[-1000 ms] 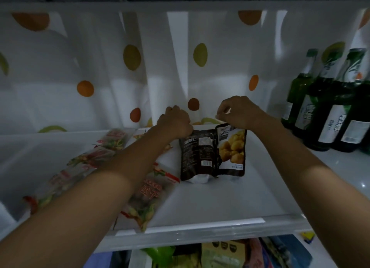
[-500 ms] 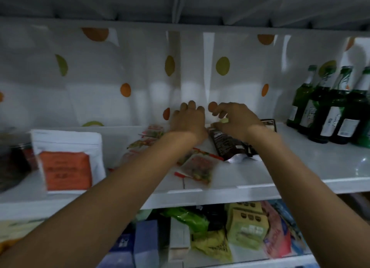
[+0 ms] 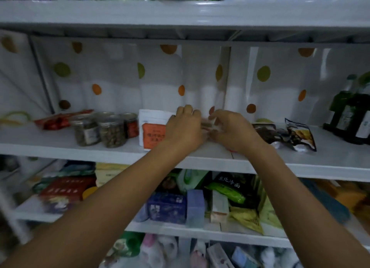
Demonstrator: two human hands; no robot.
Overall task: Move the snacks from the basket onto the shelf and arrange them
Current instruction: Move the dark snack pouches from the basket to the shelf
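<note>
2 hands meet over snack packets at the middle of a white shelf (image 3: 60, 145).

The left hand (image 3: 184, 127) and right hand (image 3: 232, 129), fingers curled, cover small clear packets (image 3: 206, 125); whether they grip is unclear. Dark pouches (image 3: 288, 135) lie right, near green bottles (image 3: 348, 115); 3 jars (image 3: 106, 129) and a white bag (image 3: 152, 127) stand left.

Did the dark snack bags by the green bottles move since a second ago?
Yes. The dark snack bags stood upright under the hands then; now they lie tipped over, out from under the right hand, on the side toward the green bottles.
</note>
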